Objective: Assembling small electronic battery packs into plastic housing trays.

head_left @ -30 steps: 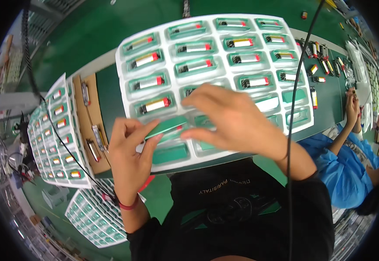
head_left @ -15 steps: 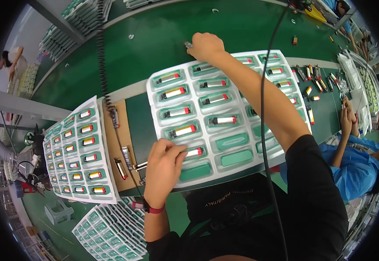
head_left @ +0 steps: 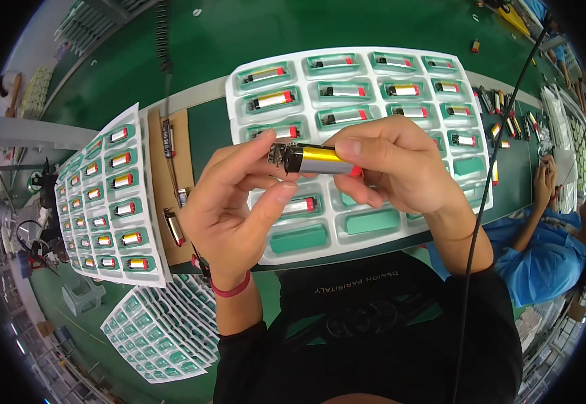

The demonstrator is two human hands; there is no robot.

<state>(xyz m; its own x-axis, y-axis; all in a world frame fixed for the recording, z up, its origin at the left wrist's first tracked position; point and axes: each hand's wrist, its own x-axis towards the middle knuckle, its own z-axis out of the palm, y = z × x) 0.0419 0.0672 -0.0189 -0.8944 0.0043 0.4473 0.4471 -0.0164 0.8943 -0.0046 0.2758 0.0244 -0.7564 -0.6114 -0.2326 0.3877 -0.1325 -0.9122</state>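
Right hand (head_left: 404, 163) gripping gold-and-silver cylinder (head_left: 315, 161), left hand (head_left: 220, 202) at its dark end, grip unclear, white tray (head_left: 309, 94) beneath

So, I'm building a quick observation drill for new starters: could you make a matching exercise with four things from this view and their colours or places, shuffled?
Things
1. Wristband
2. Cardboard strip
3. Co-worker's garment
4. Raised component

Colours or places
A. Blue
B. Gripped by the right hand, silver and yellow along its side
C. Brown
D. Red

Right pairs: 1-D, 2-C, 3-A, 4-B
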